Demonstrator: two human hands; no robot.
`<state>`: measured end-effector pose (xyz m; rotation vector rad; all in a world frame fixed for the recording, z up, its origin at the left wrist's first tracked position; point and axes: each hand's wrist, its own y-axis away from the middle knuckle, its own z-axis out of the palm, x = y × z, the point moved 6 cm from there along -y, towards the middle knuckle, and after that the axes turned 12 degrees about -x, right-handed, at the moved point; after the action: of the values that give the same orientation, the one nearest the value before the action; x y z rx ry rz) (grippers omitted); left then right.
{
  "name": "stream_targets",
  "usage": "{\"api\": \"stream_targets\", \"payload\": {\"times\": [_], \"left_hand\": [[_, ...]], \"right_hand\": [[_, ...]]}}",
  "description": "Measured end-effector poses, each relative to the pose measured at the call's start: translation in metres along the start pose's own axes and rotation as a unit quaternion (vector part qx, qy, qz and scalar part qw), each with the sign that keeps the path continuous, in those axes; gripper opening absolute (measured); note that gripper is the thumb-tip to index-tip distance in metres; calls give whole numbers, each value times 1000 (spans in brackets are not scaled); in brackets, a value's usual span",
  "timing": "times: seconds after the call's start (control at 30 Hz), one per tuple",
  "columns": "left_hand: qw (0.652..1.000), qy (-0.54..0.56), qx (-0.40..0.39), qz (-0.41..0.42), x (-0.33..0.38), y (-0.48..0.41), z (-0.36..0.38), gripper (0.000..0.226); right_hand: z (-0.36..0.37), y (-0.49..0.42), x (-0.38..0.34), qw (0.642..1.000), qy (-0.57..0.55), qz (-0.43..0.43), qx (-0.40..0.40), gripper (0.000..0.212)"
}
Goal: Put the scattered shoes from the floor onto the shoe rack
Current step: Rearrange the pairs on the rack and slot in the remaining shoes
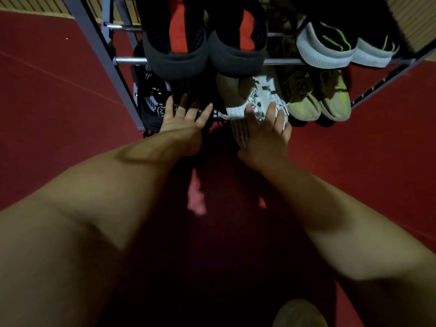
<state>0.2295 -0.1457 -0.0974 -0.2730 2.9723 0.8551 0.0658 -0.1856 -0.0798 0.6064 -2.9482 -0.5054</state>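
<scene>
A metal shoe rack (132, 60) stands in front of me on the red floor. Its lower shelf holds a black shoe with white lace pattern (151, 100), a white sneaker (257, 97) and a pair of olive-yellow shoes (318, 100). My left hand (184, 121) reaches with fingers spread straight against a dark shoe at the lower shelf's front. My right hand (266, 133) lies with straight fingers on the white sneaker's heel end, which juts out over the shelf's front edge.
On the upper shelf sit a pair of black-and-red shoes (203, 41) and a pair of black shoes with grey soles and green stripes (342, 48). Red carpet (59, 102) spreads left and right. A pale rounded shape (299, 315) shows at the bottom edge.
</scene>
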Motion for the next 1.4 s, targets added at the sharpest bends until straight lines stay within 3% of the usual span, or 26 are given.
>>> {"api": "stream_targets", "payload": {"times": [0.23,0.43,0.6,0.7,0.77,0.97,1.03,1.2,1.27,1.33,1.4], "left_hand": [[1000,10,-9,23,-3,-1,-2,76],[999,-1,-15,36,-6,-1,-3,76],[998,-11,45,33,1,15,-2,78],[992,-1,94,84,18,30,10,83],[989,-50,65,122,36,37,29,83],[980,-50,-125,146,59,45,89,84],[976,-53,-149,150,60,45,94,83],[980,-29,-138,138,64,36,87,83],[981,-14,-141,135,70,34,86,84],[979,6,-152,132,75,32,88,84],[978,12,-164,129,79,32,92,83]], "right_hand": [[-13,-29,-16,999,8,43,4,100],[-4,20,14,997,-52,-48,-35,114],[50,85,80,963,112,-168,-181,106],[62,105,118,972,119,-125,-163,100],[63,106,120,972,114,-89,-185,99],[67,99,41,967,98,-151,-178,103],[68,96,40,969,104,-153,-167,98],[66,105,69,939,167,-270,-129,68],[62,106,96,937,193,-224,-185,59],[50,105,115,950,134,-143,-242,45],[20,96,113,982,32,-78,-168,31]]}}
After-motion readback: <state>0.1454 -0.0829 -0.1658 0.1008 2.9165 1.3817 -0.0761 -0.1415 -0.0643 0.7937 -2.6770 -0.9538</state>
